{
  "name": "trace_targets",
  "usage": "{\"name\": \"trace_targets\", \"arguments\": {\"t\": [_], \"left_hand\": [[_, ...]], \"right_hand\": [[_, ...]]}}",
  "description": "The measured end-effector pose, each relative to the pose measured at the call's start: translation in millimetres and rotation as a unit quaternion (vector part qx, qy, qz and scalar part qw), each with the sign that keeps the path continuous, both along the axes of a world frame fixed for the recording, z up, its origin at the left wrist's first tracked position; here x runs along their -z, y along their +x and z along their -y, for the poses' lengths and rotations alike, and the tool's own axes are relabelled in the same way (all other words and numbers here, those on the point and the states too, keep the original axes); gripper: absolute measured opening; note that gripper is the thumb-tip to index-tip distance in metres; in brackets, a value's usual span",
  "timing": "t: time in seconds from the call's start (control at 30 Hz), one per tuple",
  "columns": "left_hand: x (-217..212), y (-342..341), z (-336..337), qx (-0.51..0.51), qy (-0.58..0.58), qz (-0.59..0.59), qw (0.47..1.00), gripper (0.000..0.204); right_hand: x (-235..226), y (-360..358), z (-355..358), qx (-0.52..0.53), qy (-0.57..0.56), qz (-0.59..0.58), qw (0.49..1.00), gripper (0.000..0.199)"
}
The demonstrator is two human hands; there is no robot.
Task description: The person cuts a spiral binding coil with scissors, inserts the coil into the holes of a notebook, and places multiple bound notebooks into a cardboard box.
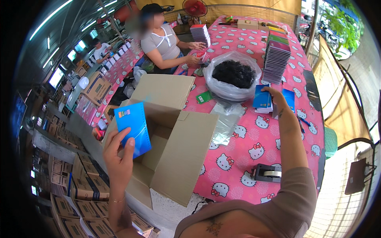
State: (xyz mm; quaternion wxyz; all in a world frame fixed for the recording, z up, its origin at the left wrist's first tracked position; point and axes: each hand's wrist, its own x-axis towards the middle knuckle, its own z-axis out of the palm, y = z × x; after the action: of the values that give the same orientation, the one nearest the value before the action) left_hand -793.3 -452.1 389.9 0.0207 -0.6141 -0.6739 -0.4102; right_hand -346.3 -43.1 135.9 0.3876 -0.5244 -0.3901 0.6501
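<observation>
My left hand (120, 154) grips a blue notebook (137, 119) with a row of holes along one edge, holding it up over an open cardboard box (184, 156). At the right side of the table, my right hand (276, 97) has its fingers on the edge of another blue notebook (261, 99), with white pages showing below it. A further blue notebook (289, 98) lies just right of that hand, partly hidden by it. The inside of the box shows bare cardboard where I can see it.
A plastic-lined tub of black stringy material (234, 74), a green card (204, 97) and clear plastic bags (226, 121) lie mid-table. A tape dispenser (268, 173) sits near me. A tall notebook stack (276, 57) stands beyond my right hand. A co-worker (164, 45) handles notebooks across the table.
</observation>
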Motion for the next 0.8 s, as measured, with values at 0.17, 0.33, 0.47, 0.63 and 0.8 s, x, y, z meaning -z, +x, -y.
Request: {"name": "trace_targets", "arguments": {"t": [0.17, 0.33, 0.47, 0.63, 0.8], "left_hand": [[12.5, -26.2, 29.1, -0.043, 0.019, 0.062, 0.997, 0.023], [25.9, -46.7, 41.3, -0.067, 0.021, 0.086, 0.994, 0.022], [37.1, -56.7, 52.6, -0.083, 0.052, 0.112, 0.989, 0.022], [29.7, -63.4, 93.0, -0.066, 0.077, 0.140, 0.985, 0.031], [47.5, -52.8, 73.7, 0.113, 0.039, 0.277, 0.953, 0.041]], "right_hand": [[-11.2, -17.0, -1.9, 0.036, -0.072, 0.138, 0.987, 0.053], [49.1, 22.5, -86.5, 0.024, 0.122, 0.451, 0.884, 0.078], [27.8, 9.1, -105.6, 0.141, 0.300, 0.555, 0.763, 0.077], [-182.0, -194.1, 84.5, -0.063, 0.538, 0.115, 0.833, 0.038], [-255.0, -345.5, 264.8, -0.466, 0.352, -0.109, 0.805, 0.042]]}}
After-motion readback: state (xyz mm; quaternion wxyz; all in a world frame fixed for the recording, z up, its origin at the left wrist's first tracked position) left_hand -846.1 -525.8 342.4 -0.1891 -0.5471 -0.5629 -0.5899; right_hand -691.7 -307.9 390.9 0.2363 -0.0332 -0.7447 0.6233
